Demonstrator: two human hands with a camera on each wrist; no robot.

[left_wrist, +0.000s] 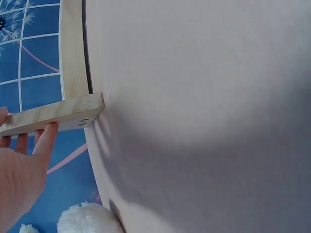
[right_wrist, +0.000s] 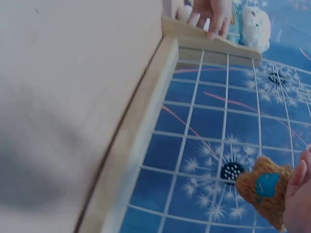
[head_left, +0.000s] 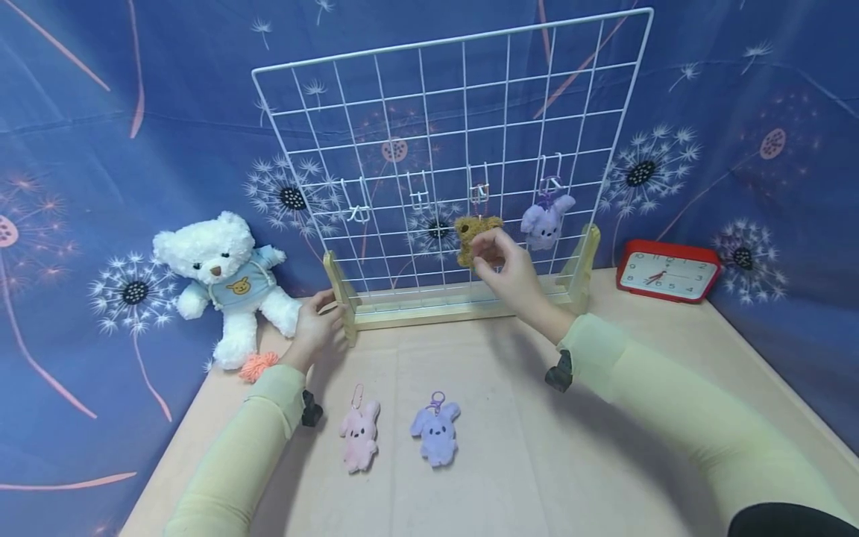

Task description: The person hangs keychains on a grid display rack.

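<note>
A brown plush keychain (head_left: 467,232) hangs by its gold-coloured clasp from a hook on the white wire grid (head_left: 443,134). My right hand (head_left: 511,272) pinches its body between thumb and bent fingers. In the right wrist view, a blue patch shows on the brown plush (right_wrist: 260,182), beside the right hand (right_wrist: 300,201). To its right hangs a lilac plush keychain (head_left: 545,224). My left hand (head_left: 315,328) grips the left wooden foot (head_left: 342,298) of the grid's stand. The left wrist view shows fingers (left_wrist: 47,138) against one side of this foot, a thumb tip across from them.
Two white hooks (head_left: 359,214) (head_left: 420,199) on the grid's left carry nothing. On the table lie a pink plush keychain (head_left: 360,440) and another lilac one (head_left: 437,436). A white teddy bear (head_left: 231,276) sits left, by an orange pompom (head_left: 258,366); a red clock (head_left: 667,271) stands right.
</note>
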